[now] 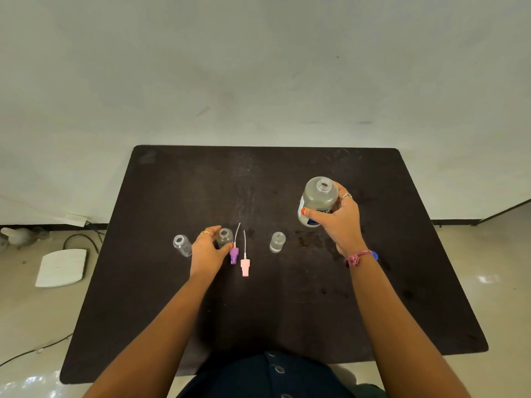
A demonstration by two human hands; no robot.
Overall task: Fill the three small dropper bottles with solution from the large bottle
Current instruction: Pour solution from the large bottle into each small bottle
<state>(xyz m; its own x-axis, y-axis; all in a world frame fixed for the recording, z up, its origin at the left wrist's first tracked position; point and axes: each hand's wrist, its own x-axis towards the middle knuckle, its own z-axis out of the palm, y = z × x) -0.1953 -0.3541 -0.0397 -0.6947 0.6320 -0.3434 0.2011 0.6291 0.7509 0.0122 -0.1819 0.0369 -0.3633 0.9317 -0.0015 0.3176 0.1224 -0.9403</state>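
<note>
Two hands | left (207, 248) grips middle bottle (224, 237) | right (340, 218) holds large bottle (317, 200), label half hidden

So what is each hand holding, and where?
Right hand grips the large bottle around its body. Left hand grips the middle small bottle by its side.

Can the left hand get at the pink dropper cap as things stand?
Probably not yet: the left hand grips the middle small bottle. Once it lets go, the pink dropper cap lies just to its right on the table, with only the purple cap between.
</note>
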